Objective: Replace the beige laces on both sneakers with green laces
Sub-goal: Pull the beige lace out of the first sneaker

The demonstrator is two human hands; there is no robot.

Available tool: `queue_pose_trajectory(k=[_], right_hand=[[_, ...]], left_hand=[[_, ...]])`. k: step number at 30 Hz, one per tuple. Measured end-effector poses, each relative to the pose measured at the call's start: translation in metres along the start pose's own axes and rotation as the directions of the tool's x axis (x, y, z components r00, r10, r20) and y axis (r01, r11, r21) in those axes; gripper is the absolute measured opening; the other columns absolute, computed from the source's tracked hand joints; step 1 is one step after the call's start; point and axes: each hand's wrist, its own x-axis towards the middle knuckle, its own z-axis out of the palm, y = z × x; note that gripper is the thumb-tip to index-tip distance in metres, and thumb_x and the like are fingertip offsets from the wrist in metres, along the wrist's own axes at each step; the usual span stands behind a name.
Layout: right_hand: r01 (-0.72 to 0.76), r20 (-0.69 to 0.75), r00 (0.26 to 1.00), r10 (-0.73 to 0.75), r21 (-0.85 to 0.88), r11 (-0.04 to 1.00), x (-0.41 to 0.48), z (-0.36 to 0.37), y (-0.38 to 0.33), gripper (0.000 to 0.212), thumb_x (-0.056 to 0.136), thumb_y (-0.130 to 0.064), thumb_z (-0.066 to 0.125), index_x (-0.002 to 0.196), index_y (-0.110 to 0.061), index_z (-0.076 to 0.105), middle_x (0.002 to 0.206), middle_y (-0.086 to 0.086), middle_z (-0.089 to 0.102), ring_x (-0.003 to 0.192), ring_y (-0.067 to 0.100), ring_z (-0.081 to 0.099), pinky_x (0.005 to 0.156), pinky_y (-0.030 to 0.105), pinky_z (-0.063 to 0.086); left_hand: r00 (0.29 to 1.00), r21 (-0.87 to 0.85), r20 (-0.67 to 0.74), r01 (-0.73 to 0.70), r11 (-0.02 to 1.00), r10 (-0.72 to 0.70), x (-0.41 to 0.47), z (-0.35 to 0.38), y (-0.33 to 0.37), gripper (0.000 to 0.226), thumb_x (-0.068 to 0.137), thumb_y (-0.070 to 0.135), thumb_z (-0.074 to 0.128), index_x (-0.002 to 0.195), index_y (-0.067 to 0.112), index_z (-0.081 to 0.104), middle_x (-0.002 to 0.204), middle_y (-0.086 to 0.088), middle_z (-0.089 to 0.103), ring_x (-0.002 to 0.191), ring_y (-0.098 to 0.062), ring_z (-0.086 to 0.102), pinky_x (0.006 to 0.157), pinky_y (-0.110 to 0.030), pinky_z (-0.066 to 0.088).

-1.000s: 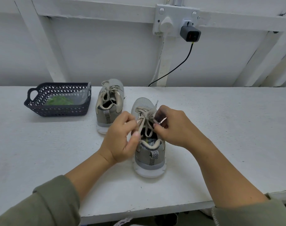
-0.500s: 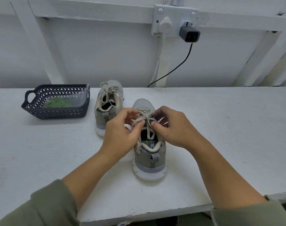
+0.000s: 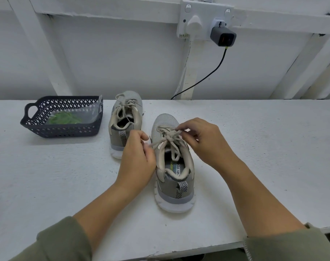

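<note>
The near sneaker (image 3: 174, 187) stands on the white surface (image 3: 254, 147) between the two hands, heel toward the person, with its beige lace (image 3: 168, 137) threaded through the eyelets and bunched loosely over the tongue. The left hand (image 3: 137, 159) sits against the shoe's left side, thumb and fingers curled and pinching one strand of the lace, which runs out sideways from the eyelets. The right hand (image 3: 205, 140) hovers over the front of the lacing, its fingertips pinching the bunched lace from the right. Just beyond the left hand stands the far sneaker (image 3: 126, 113), toe to the wall, with its own beige lace in place. Further left of that hand, a dark basket (image 3: 62, 129) holds green laces (image 3: 65, 119) in a clear bag. Above the right hand, on the wall, a charger (image 3: 223, 37) sits in a wall socket (image 3: 198, 21), its cable (image 3: 207, 76) dropping behind the surface.
</note>
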Motion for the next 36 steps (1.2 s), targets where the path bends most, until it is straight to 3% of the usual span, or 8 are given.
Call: queue_pose_trajectory(k=[2,5,10,17,20,25,29,36], right_hand=[[-0.01,-0.068,0.998,0.005,-0.063,0.998,-0.002,-0.003,0.007,0.013,0.089,-0.014,0.067,0.1,-0.015,0.074,0.094,-0.003,0.066,0.071,0.0,0.054,0.072,0.002,0.038],[-0.241,0.147,0.949,0.28,-0.235,0.942,-0.004,-0.009,0.017,0.015,0.092,-0.021,0.063,0.102,-0.018,0.073,0.109,0.001,0.064,0.084,0.011,0.059,0.074,0.014,0.043],[-0.197,0.226,0.948,0.225,-0.141,0.97,-0.006,-0.017,0.0,0.047,0.088,-0.013,0.052,0.132,-0.031,0.054,0.131,-0.01,0.046,0.117,0.008,0.047,0.09,0.022,0.04],[-0.073,0.16,0.984,0.073,-0.003,0.997,-0.003,-0.012,-0.009,0.013,0.09,-0.022,0.065,0.101,-0.023,0.072,0.087,-0.009,0.068,0.08,0.004,0.061,0.075,0.022,0.05],[-0.179,0.128,0.974,0.184,-0.05,0.983,-0.002,-0.014,-0.004,0.011,0.094,-0.02,0.058,0.098,-0.018,0.068,0.079,-0.012,0.062,0.072,0.003,0.056,0.064,0.014,0.042],[-0.345,0.25,0.863,0.44,-0.343,0.873,-0.005,-0.017,0.01,0.015,0.095,-0.018,0.046,0.102,-0.018,0.059,0.103,0.0,0.061,0.079,0.012,0.054,0.064,0.028,0.044],[-0.269,0.22,0.931,0.292,-0.131,0.954,-0.003,-0.021,-0.006,0.035,0.094,-0.014,0.042,0.125,-0.023,0.056,0.117,-0.006,0.054,0.103,0.01,0.054,0.086,0.026,0.044],[-0.365,0.262,0.905,0.334,0.078,0.928,0.002,-0.013,-0.009,0.015,0.093,-0.024,0.053,0.089,-0.027,0.067,0.072,-0.015,0.062,0.063,-0.002,0.055,0.059,0.016,0.039]], left_hand=[[0.988,0.105,0.107,0.1,0.989,-0.111,-0.002,-0.005,-0.005,0.018,0.087,0.004,0.047,0.094,0.019,0.041,0.069,-0.002,0.049,0.061,-0.015,0.046,0.056,-0.03,0.036],[0.927,0.391,0.283,0.125,0.912,-0.248,-0.002,-0.012,-0.008,0.012,0.085,0.011,0.047,0.092,0.02,0.046,0.078,0.002,0.056,0.075,-0.02,0.052,0.06,-0.032,0.036],[0.964,0.195,0.243,0.06,0.979,-0.108,0.01,-0.016,0.012,0.032,0.094,0.012,0.043,0.123,0.019,0.053,0.108,0.005,0.058,0.1,-0.008,0.053,0.083,-0.022,0.039],[0.975,0.082,0.2,-0.114,0.99,0.095,0.019,-0.017,0.024,0.007,0.085,0.024,0.07,0.091,0.021,0.07,0.085,0.011,0.068,0.08,0.005,0.062,0.07,-0.006,0.046],[0.98,0.066,0.186,-0.09,0.994,0.076,0.02,-0.017,0.023,0.006,0.082,0.025,0.073,0.085,0.021,0.07,0.079,0.011,0.069,0.075,0.003,0.065,0.068,-0.013,0.051],[0.973,-0.022,0.226,0.044,0.999,-0.038,0.025,-0.017,0.026,0.011,0.085,0.019,0.068,0.092,0.028,0.067,0.074,0.012,0.066,0.068,0.002,0.06,0.06,-0.007,0.042],[0.943,-0.049,0.332,0.018,0.999,-0.001,0.034,-0.017,0.028,0.026,0.092,0.02,0.06,0.104,0.042,0.068,0.091,0.014,0.063,0.075,0.001,0.058,0.065,-0.01,0.044],[0.956,0.062,0.288,-0.071,0.996,0.05,0.04,-0.013,0.033,0.002,0.082,0.029,0.072,0.082,0.031,0.071,0.084,0.015,0.069,0.073,0.004,0.065,0.058,-0.008,0.043]])
